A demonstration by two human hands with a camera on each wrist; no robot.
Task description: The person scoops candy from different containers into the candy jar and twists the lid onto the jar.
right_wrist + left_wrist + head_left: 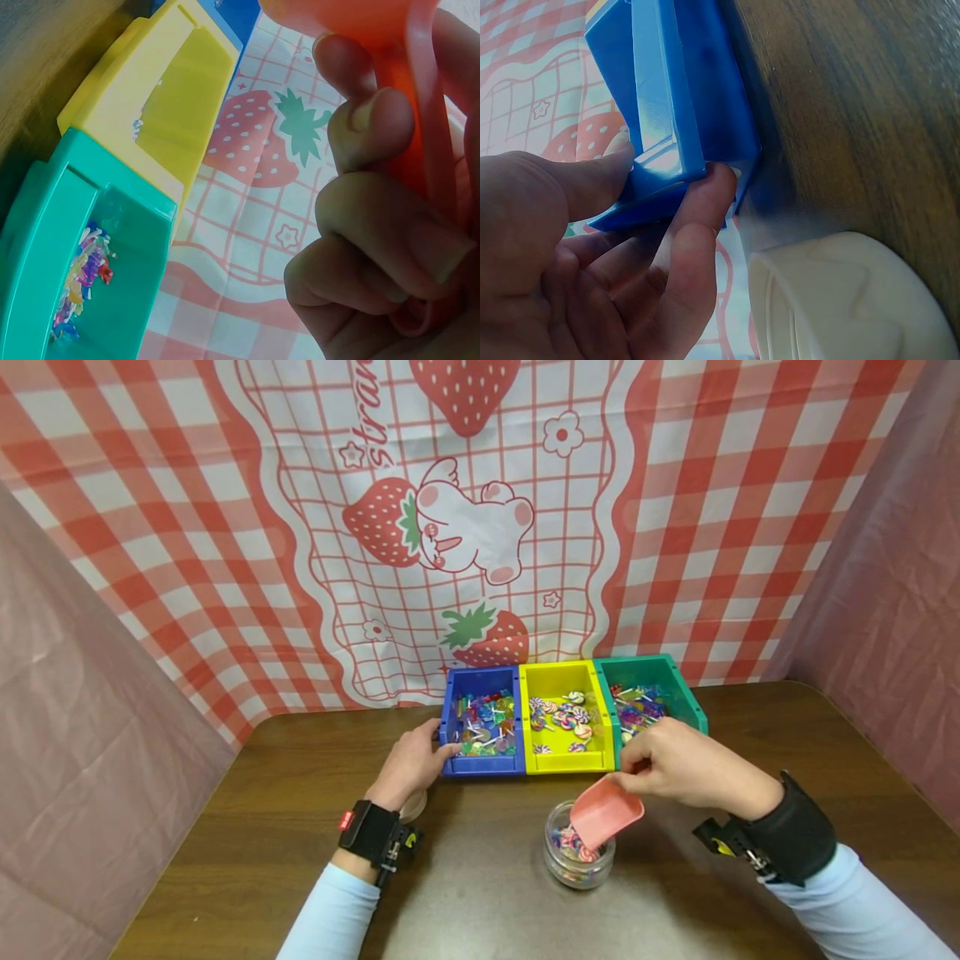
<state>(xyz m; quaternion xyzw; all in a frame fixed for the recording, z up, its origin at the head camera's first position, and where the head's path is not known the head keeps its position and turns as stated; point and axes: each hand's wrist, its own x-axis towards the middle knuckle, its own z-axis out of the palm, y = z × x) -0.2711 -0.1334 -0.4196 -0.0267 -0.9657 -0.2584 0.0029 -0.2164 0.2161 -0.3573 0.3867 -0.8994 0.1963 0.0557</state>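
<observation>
My right hand (667, 764) grips the handle of a pink scoop (607, 812), tilted down with its lip at the mouth of a glass jar (576, 868). Small colourful candy-like pieces lie inside the jar. In the right wrist view, fingers curl round the scoop's handle (431, 150). My left hand (411, 766) pinches the near left corner of the blue bin (483, 766), thumb over the rim and fingers outside, as the left wrist view shows. The blue bin holds small translucent lollipop-shaped pieces.
A yellow bin (567, 762) with swirl lollipop pieces and a green bin (686, 693) with mixed pieces stand beside the blue one. A whitish round lid (847, 300) lies on the wooden table (300, 843) near my left wrist. Behind hangs a strawberry-print cloth (690, 527).
</observation>
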